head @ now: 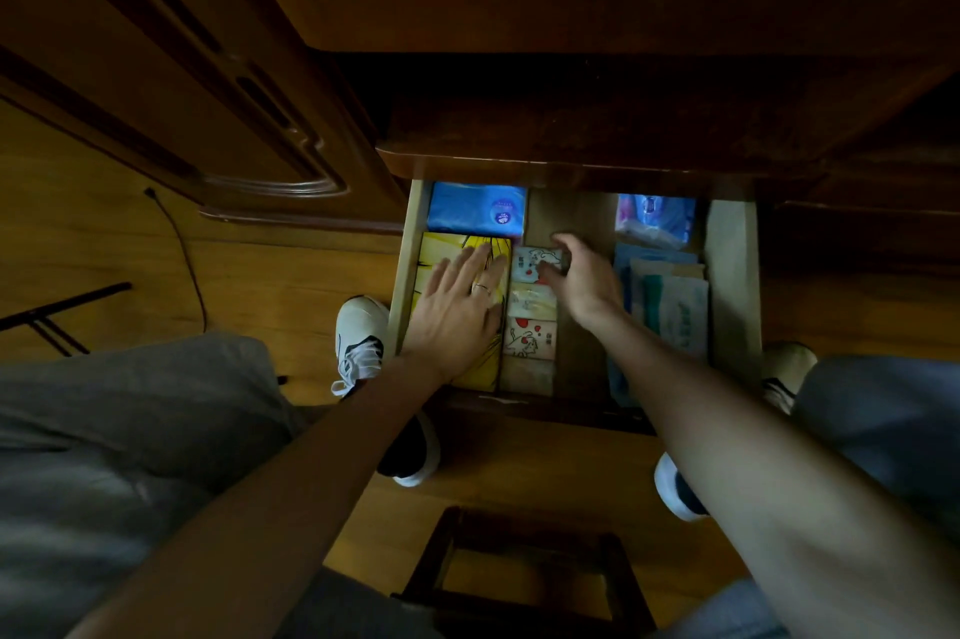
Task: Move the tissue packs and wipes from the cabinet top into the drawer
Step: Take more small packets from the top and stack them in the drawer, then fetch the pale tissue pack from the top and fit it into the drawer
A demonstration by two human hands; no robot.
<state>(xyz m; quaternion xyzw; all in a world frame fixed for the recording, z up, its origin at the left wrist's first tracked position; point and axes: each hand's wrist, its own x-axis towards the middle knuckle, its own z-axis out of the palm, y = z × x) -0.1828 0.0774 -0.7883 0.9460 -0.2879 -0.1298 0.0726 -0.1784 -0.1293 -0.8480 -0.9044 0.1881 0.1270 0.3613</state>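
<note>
The drawer (732, 269) stands pulled out under the dark wooden cabinet (571, 9). The left hand (460, 308) lies flat, fingers straight, on a large yellow tissue pack (441, 254) at the drawer's left side, below a blue pack (475, 208). The right hand (582, 277) pinches a small cartoon-printed tissue pack (527, 263) at the head of a column of 3 similar small packs (530, 321). Wipes packs (675, 311) stand along the right side.

Left hand (460, 311) lies flat; right hand (582, 280) pinches, fingers curled.
</note>
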